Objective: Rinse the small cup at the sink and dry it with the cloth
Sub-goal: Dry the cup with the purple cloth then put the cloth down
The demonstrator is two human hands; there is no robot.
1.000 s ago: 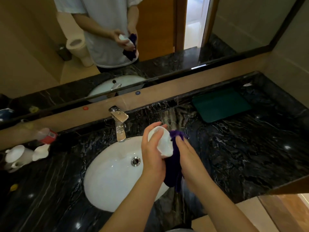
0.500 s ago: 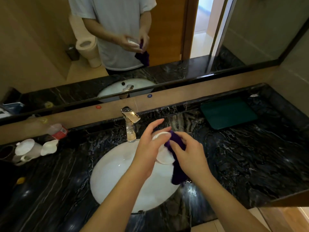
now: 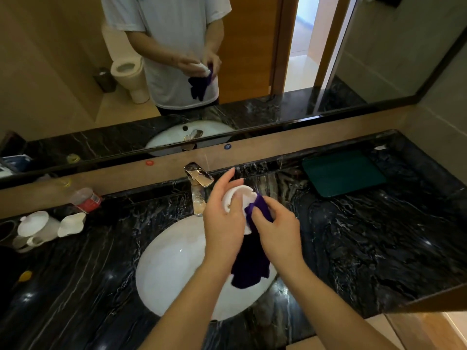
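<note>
My left hand (image 3: 223, 221) grips the small white cup (image 3: 237, 197) over the white oval sink (image 3: 174, 269), just right of the chrome faucet (image 3: 198, 183). The cup lies tilted, its mouth turned toward my right hand. My right hand (image 3: 278, 233) pinches the dark purple cloth (image 3: 251, 263) and presses a fold of it into the cup's mouth. The rest of the cloth hangs down over the basin. No water runs from the faucet.
Black marble counter (image 3: 353, 248) runs left and right. A green tray (image 3: 341, 171) lies at the back right. A white teapot (image 3: 38, 227), a white pitcher (image 3: 72, 224) and a tipped plastic cup with a red label (image 3: 86, 199) stand at the left. A mirror spans the wall behind.
Both hands with cup and cloth have stayed over the sink. The cup has turned in my left hand and my right hand has worked the cloth further into its mouth. The camera has shifted.
</note>
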